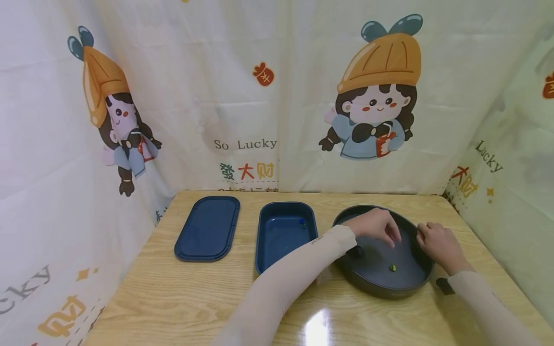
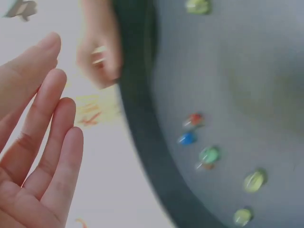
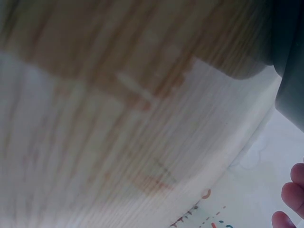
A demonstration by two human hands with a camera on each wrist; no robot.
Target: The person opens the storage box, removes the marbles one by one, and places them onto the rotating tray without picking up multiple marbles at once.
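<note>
A dark round pan (image 1: 381, 288) stands at the right of the table. Inside it, in the head view, one yellow-green marble (image 1: 393, 267) shows; the left wrist view shows several more, among them a blue marble (image 2: 187, 138) and a green marble (image 2: 209, 154). My left hand (image 1: 375, 226) hovers above the pan with its fingers pointing down; in the left wrist view its fingers (image 2: 64, 156) are fairly straight and hold nothing. At the pan's right side my right hand (image 1: 439, 242) grips the rim. Only its fingertips (image 3: 293, 194) show in the right wrist view.
Left of the pan stands a blue rectangular box (image 1: 277, 240), partly behind the left sleeve, with a blue marble (image 1: 301, 221) and a green one (image 1: 304, 226) in it. A flat blue lid (image 1: 207, 230) lies farther left on the wooden table (image 1: 186, 298). Printed curtains (image 1: 303, 105) surround the table.
</note>
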